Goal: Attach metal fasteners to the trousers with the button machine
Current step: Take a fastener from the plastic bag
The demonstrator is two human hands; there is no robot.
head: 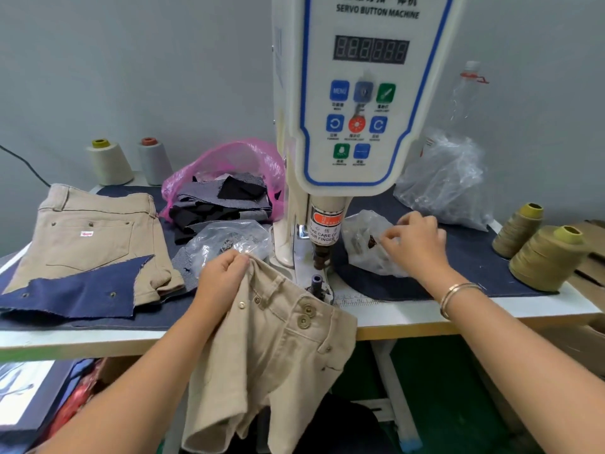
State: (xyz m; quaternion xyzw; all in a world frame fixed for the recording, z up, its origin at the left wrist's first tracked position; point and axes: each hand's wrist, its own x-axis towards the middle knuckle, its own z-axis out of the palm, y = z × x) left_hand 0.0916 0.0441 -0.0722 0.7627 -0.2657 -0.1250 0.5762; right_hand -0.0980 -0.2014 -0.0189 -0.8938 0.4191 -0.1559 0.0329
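Note:
My left hand (224, 273) grips the waistband of small beige trousers (271, 352), which hang over the table's front edge just below the lower die (317, 280) of the white servo button machine (357, 103). Two brass buttons (306, 315) and a smaller snap (242, 304) show on the waistband. My right hand (414, 242) reaches into a small clear plastic bag of metal fasteners (366, 244) to the right of the machine's post, with thumb and forefinger pinched together; whether a fastener sits between them is not visible.
Another beige pair of trousers (95, 234) and a navy fabric scrap (75, 294) lie at left. A pink bag of dark fabric pieces (226, 188), clear plastic bags (448, 181), a plastic bottle (465, 90) and thread cones (546, 257) surround the machine on the white table (425, 317).

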